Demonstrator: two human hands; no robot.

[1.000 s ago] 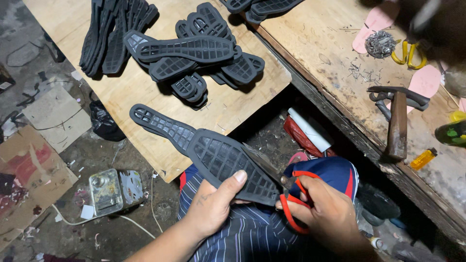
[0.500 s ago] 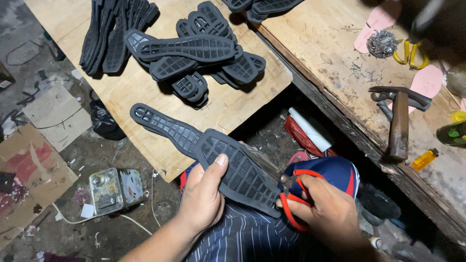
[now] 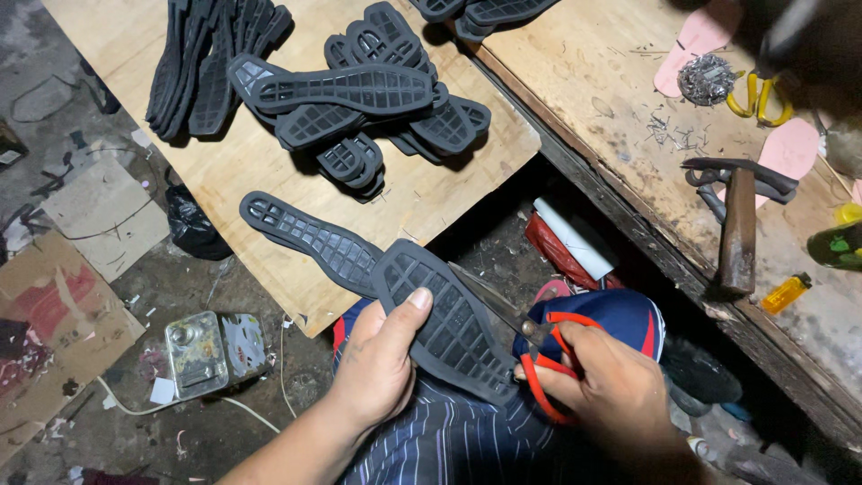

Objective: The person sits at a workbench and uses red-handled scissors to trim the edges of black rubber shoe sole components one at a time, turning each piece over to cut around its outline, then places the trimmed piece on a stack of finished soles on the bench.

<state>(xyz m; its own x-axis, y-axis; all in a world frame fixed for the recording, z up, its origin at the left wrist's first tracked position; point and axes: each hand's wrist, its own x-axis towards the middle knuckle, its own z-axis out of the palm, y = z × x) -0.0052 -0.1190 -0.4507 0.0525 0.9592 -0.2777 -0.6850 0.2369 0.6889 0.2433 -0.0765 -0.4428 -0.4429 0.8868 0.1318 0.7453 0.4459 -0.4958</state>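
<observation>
Head view: left hand (image 3: 382,368) pinches the black rubber sole (image 3: 377,278) over the lap, thumb on the tread, sole's far end reaching toward the plywood board (image 3: 431,193). Right hand (image 3: 611,386) has its grip pressed together through the red-handled scissors (image 3: 539,359), blades at the sole's right edge. Risks: thumb sits near the cut line, so a slip could nick it; the floppy sole may twist and wander the cut. Hammer (image 3: 738,229) lies on the counter (image 3: 628,144), well apart.
</observation>
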